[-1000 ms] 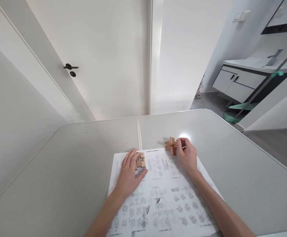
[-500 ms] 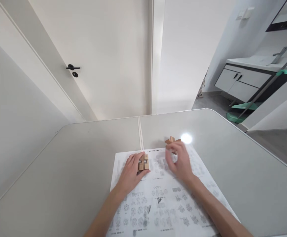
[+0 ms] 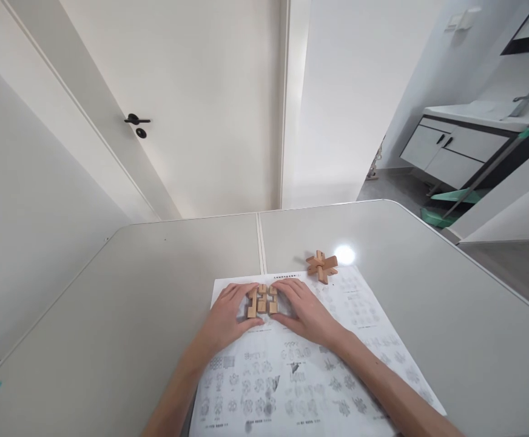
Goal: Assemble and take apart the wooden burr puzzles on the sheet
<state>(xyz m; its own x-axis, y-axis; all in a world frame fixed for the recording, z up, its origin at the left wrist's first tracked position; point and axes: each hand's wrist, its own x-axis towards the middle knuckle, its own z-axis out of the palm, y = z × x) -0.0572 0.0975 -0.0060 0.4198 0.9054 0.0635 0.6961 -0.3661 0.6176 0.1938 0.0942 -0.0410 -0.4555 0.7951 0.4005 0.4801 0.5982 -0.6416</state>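
Note:
Three notched wooden puzzle pieces stand side by side on the printed sheet (image 3: 292, 376), with narrow gaps between them. My left hand (image 3: 228, 317) curves round the left puzzle piece (image 3: 252, 305), fingertips at its far end and thumb at its near end. Between the hands is the middle puzzle piece (image 3: 262, 300). From the other side, my right hand (image 3: 304, 311) spans the right puzzle piece (image 3: 273, 301) in the same way, between fingers and thumb. An interlocked wooden burr puzzle (image 3: 321, 267) rests at the sheet's far edge, beyond my right hand.
The sheet carries rows of small diagrams and lies on a grey folding table (image 3: 155, 315) with a centre seam. A bright light reflection (image 3: 345, 255) shows beside the burr puzzle. Past the table are a white door (image 3: 210, 109) and a sink cabinet (image 3: 455, 145).
My right hand has left the burr puzzle and come left to the small pieces. Those pieces, close together before, now stand slightly apart. The burr puzzle is fully visible.

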